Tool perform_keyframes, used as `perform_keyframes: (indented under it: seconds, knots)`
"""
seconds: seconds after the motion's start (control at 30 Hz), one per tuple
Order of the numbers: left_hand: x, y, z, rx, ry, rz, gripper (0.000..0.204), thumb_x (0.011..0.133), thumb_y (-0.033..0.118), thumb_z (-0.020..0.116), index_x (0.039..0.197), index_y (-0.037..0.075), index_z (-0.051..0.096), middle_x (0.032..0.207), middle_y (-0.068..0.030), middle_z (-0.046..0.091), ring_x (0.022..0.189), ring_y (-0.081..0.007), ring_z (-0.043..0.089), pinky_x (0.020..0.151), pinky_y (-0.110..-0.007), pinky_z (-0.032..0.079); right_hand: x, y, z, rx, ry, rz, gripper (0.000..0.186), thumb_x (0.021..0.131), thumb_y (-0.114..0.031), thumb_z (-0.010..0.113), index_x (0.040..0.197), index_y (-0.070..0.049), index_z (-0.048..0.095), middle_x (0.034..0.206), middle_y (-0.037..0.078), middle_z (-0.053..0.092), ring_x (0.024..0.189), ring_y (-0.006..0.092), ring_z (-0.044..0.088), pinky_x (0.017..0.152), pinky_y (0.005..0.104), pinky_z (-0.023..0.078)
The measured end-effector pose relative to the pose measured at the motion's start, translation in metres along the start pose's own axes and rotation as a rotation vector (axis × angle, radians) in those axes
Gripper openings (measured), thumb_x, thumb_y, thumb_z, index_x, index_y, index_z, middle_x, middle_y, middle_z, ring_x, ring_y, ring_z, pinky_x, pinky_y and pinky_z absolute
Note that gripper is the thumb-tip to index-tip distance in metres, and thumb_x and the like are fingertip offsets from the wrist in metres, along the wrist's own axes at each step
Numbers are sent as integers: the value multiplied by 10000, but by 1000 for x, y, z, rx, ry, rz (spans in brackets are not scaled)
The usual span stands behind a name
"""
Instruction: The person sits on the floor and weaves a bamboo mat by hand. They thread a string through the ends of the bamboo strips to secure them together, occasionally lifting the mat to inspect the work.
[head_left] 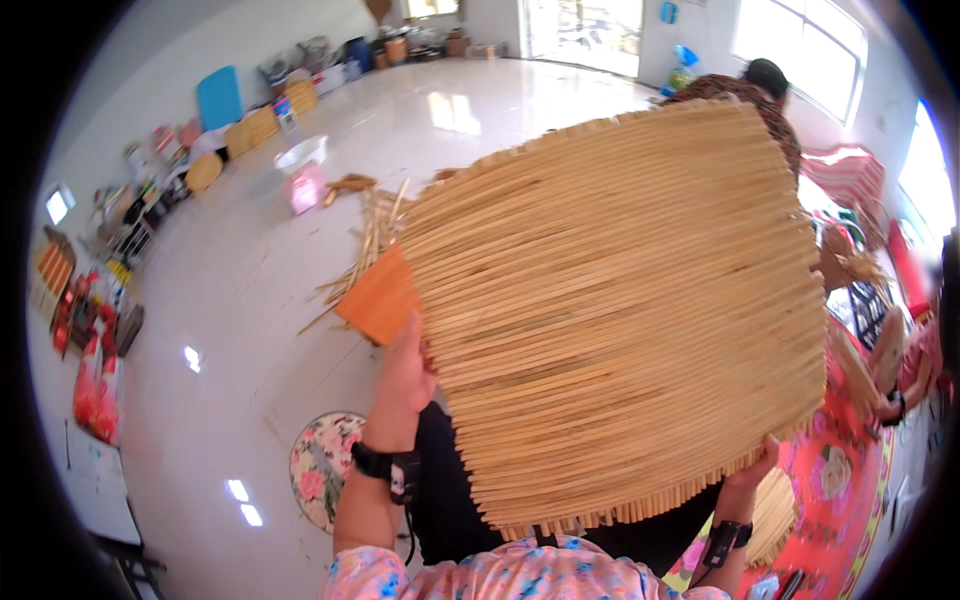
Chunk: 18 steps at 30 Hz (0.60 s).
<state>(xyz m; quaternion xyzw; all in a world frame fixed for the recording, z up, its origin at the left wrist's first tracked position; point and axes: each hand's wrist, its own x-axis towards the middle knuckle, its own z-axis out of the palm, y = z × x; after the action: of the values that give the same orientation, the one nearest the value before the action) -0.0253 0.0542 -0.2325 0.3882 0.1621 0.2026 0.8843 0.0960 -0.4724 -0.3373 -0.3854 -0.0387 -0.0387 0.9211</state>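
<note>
A large mat of pale stalks (pixel 620 310), laid side by side with uneven ends, is raised in front of me and fills the middle of the view. My left hand (pixel 408 365) grips its left edge, fingers hidden behind it. At the lower right edge my right hand (pixel 757 467) holds the mat, its fingers mostly behind the stalks. Beside the mat's left edge, just beyond my left hand, an orange board (pixel 380 297) shows, partly covered by the mat.
Loose stalks (pixel 372 235) lie on the floor beyond the board. A floral round cushion (pixel 325 465) is by my left forearm. At right, another person's hand (pixel 888 405) is near a red flowered cloth (pixel 835 475) bearing a smaller stalk mat (pixel 775 515). Someone else (pixel 765 80) sits behind the mat.
</note>
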Motion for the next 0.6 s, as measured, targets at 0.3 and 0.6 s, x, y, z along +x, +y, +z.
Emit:
perform_keyframes:
  seconds: [0.3, 0.6]
  knots:
    - [-1, 4, -1, 113, -14, 17, 435, 963, 338, 469, 1232, -3, 485, 1139, -105, 601, 1022, -178, 594, 851, -335, 493, -5, 2, 27, 9, 73, 55, 548, 803, -306, 521, 1264, -15, 463, 1201, 113, 565, 1086, 250, 547, 916, 391, 454]
    - [-4, -1, 14, 134, -61, 181, 388, 926, 160, 560, 1246, -37, 460, 1124, -120, 600, 971, -169, 615, 806, -304, 521, 2, 4, 11, 16, 72, 52, 610, 795, -328, 520, 1321, -39, 413, 1266, 106, 525, 1146, 252, 511, 943, 399, 437]
